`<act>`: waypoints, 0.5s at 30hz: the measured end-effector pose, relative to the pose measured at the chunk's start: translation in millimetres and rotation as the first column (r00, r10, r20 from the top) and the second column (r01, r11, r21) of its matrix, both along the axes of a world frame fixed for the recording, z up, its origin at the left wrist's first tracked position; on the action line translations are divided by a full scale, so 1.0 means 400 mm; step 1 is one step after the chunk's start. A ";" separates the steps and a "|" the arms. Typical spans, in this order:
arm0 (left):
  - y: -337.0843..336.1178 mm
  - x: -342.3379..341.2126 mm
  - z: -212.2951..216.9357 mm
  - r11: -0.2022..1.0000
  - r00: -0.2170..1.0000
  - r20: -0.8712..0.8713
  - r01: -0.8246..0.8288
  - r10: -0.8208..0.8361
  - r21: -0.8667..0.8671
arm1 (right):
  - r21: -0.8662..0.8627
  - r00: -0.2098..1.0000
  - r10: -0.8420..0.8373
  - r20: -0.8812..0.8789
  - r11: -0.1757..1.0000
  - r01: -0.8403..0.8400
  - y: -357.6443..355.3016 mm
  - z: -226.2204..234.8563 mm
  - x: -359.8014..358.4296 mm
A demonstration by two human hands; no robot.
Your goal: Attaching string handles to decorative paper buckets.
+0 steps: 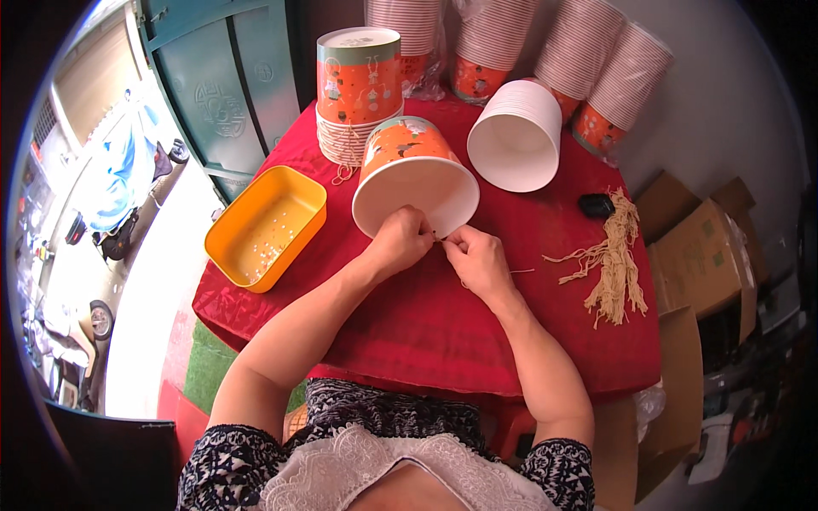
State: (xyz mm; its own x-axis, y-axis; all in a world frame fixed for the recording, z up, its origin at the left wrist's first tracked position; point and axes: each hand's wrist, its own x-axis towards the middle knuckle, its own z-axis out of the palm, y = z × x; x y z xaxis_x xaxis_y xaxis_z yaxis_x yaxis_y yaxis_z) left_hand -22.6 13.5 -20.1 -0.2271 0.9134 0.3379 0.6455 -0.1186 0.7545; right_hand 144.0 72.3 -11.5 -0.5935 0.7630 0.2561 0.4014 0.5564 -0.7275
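An orange paper bucket with a white inside lies tipped on its side, its mouth facing me. At the near edge of its rim, my left hand is closed in a pinch, fingertips just inside the mouth. What it pinches is too small to make out. My right hand pinches close beside it, just outside the rim, and a thin beige string sticks out to its right. A tiny dark spot shows between the two hands' fingertips.
A yellow tub with small white bits stands left. Behind are upside-down stacked buckets and wrapped stacks. A white bucket lies on its side. Right are a string bundle, a black object and cardboard boxes.
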 end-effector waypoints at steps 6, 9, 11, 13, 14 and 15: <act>0.005 -0.003 -0.007 1.000 1.000 -0.015 -0.028 0.028 -0.008 | 0.079 0.999 0.038 -0.024 0.996 -0.036 -0.004 -0.003 0.002; 0.007 0.000 -0.009 0.999 0.999 -0.016 -0.045 0.046 0.015 | 0.132 0.998 0.055 -0.023 0.990 -0.052 -0.002 -0.011 0.004; 0.006 0.003 -0.003 0.998 0.998 -0.016 -0.056 0.056 0.021 | 0.134 0.998 0.056 -0.015 0.990 -0.053 -0.003 -0.009 0.005; 0.004 0.006 0.008 0.998 0.998 -0.003 -0.063 0.063 -0.030 | 0.136 0.998 0.056 -0.007 0.989 -0.055 -0.006 -0.005 0.006; 0.002 0.007 0.009 0.997 0.998 -0.004 -0.064 0.064 -0.030 | 0.134 0.998 0.053 0.014 0.989 -0.055 -0.007 -0.003 0.006; 0.001 0.009 0.009 0.997 0.997 0.004 -0.079 0.079 -0.010 | 0.132 0.998 0.051 0.036 0.990 -0.055 -0.008 -0.002 0.006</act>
